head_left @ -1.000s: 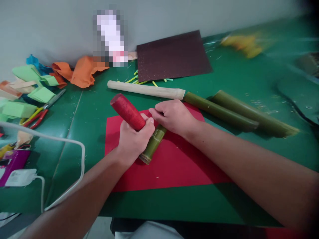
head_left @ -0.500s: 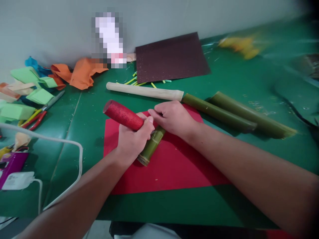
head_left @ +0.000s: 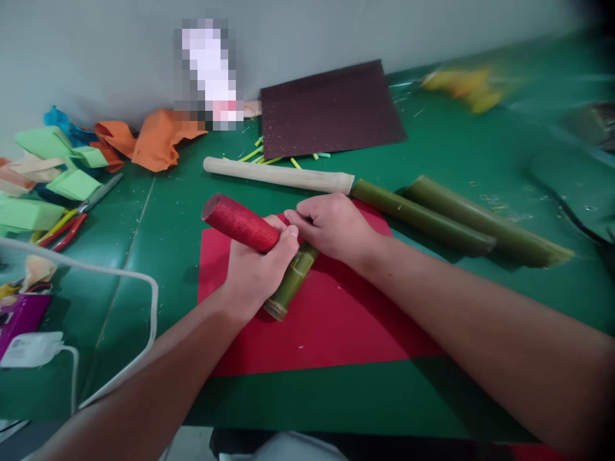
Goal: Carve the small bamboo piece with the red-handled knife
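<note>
My left hand is wrapped round a red bamboo tube, whose cut end points up and to the left. My right hand is closed, fingertips close against the left thumb; what it pinches, if anything, is hidden. Beneath both hands lies a short green bamboo piece, its far end covered by the right hand. Under it is a red sheet. Just beyond my hands lie a pale peeled stick and two green bamboo lengths, a thinner one and a thicker one.
At the back, a dark brown sheet lies by the wall. Orange cloth, green folded pieces and red-and-yellow-handled scissors are at left. A white cable loops beside my left forearm, near a purple box.
My left hand and the red tube have shifted very slightly to the right. The right hand stays nearly still, and the view has moved a little.
</note>
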`<act>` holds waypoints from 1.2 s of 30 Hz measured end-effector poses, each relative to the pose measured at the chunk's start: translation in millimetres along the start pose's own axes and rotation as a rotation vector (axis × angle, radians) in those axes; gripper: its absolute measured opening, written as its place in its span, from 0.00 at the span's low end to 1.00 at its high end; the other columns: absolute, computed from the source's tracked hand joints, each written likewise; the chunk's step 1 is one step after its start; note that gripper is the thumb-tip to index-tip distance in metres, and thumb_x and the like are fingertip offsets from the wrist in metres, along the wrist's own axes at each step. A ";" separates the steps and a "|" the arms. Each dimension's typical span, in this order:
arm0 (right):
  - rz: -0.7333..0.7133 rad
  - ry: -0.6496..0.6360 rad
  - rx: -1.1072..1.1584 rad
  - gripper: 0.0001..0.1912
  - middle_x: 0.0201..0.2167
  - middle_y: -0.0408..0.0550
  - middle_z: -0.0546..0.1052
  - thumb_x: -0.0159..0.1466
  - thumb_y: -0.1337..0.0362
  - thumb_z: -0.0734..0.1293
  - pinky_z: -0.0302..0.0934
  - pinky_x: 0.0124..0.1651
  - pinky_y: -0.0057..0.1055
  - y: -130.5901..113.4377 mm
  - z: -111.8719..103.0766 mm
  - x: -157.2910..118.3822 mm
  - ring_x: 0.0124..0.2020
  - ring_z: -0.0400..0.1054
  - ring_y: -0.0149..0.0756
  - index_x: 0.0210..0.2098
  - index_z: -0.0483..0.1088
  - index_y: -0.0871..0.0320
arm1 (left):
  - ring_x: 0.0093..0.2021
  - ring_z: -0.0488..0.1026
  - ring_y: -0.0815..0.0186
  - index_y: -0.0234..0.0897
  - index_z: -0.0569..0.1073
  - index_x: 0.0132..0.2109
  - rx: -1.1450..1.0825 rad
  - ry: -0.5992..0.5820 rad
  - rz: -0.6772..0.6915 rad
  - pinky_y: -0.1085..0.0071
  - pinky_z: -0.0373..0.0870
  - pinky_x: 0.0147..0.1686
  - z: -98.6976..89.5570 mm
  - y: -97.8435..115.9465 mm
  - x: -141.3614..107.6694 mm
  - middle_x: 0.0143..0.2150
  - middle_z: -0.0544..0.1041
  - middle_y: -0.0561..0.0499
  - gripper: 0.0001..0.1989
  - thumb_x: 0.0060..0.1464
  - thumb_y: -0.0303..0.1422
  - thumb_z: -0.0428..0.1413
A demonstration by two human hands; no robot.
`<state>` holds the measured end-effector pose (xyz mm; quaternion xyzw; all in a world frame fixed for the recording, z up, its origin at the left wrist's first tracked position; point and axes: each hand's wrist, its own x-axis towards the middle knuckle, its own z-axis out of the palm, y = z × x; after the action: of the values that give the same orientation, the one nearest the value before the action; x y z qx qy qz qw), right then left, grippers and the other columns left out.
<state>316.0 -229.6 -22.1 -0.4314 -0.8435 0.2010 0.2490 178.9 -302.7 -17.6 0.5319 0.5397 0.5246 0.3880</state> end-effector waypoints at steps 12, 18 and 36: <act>-0.011 -0.004 -0.003 0.25 0.16 0.38 0.54 0.68 0.59 0.60 0.38 0.30 0.34 1.2 0.2 0.2 0.22 0.44 0.26 0.17 0.49 0.57 | 0.23 0.69 0.74 0.37 0.70 0.28 0.030 0.073 -0.063 0.78 0.70 0.23 1.1 3.7 -2.5 0.25 0.71 0.56 0.09 0.52 0.34 0.61; -0.007 -0.006 -0.009 0.25 0.16 0.38 0.54 0.68 0.59 0.60 0.38 0.30 0.34 0.8 0.9 0.8 0.22 0.43 0.27 0.18 0.49 0.56 | 0.21 0.68 0.76 0.37 0.71 0.27 0.013 0.071 -0.037 0.81 0.69 0.22 2.8 5.0 -2.5 0.25 0.72 0.56 0.09 0.53 0.32 0.61; 0.000 -0.001 -0.021 0.25 0.16 0.38 0.53 0.68 0.58 0.60 0.38 0.29 0.34 -1.9 0.0 0.2 0.22 0.42 0.26 0.17 0.49 0.57 | 0.20 0.66 0.77 0.37 0.69 0.27 0.038 0.095 -0.049 0.81 0.67 0.21 3.3 5.2 -1.1 0.24 0.71 0.57 0.09 0.52 0.32 0.60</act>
<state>314.7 -230.5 -21.1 -0.4340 -0.8456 0.1927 0.2439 183.1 -303.9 -13.1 0.5005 0.5803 0.5290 0.3645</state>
